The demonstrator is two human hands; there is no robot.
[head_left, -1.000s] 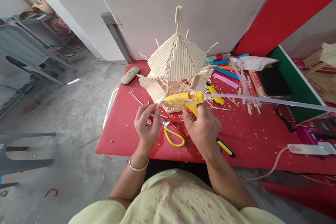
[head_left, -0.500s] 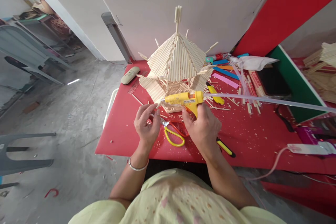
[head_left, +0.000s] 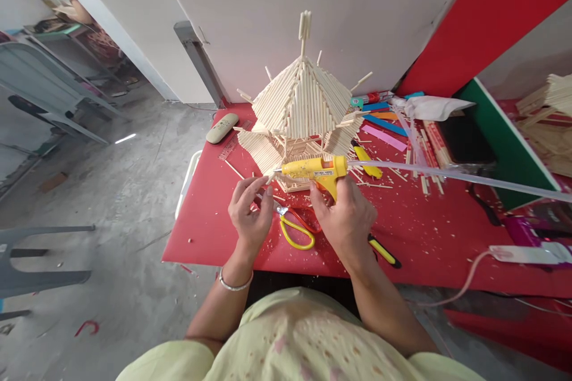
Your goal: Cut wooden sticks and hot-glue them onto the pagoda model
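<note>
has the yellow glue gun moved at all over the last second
No. The glue gun in the right hand keeps its place against the stick house behind it, nozzle at the stick pinched by the left hand.

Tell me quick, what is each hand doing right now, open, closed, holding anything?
Left hand: closed, pinching a thin pale wooden stick at the glue gun's nozzle.
Right hand: closed around the yellow plastic hot glue gun.

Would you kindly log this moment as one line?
right hand: holds glue gun | left hand: pinches small stick at nozzle | behind: stick house
</note>
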